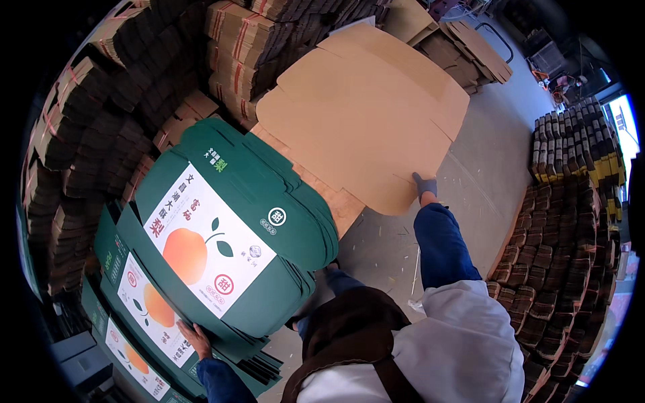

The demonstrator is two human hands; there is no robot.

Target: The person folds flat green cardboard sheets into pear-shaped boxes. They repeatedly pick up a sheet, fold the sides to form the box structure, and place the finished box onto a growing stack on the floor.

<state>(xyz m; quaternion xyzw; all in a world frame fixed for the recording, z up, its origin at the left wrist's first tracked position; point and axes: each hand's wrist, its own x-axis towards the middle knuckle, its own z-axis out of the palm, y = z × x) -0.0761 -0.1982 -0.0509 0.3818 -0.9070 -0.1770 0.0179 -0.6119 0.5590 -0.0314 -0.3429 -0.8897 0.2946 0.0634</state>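
Bundled cardboard [101, 127] crowds the left of the workroom, tied stacks climbing to the top of the view. Below them, green printed cartons [138, 295] lie flat and overlapping, white panels and orange fruit facing up. And that's where we find the left hand [195, 338], bare, fingers stretched out and released, laid on the nearest printed face and clenching nothing!

Just beside it, moving right, comes a thick green stack [228, 221], flattened blanks with scalloped flaps, the top one showing a big orange fruit with dark leaves. Next, a strip of wooden counter [342, 208] peeks out between green and brown. Over that counter spreads the big one, a plain brown sheet [363, 114], wide, rounded at the corners, its right side reaching out past the wood. At its lower right edge, the right hand [426, 185], covered in grey, grasps the rim; the fingers underneath are hidden.

Below centre, a dark apron [349, 329] and white top; farther right, bare grey floor [497, 154] scattered with scraps, then dense rows of brown bundles [551, 262] lining the right side, yellow bands showing higher up.
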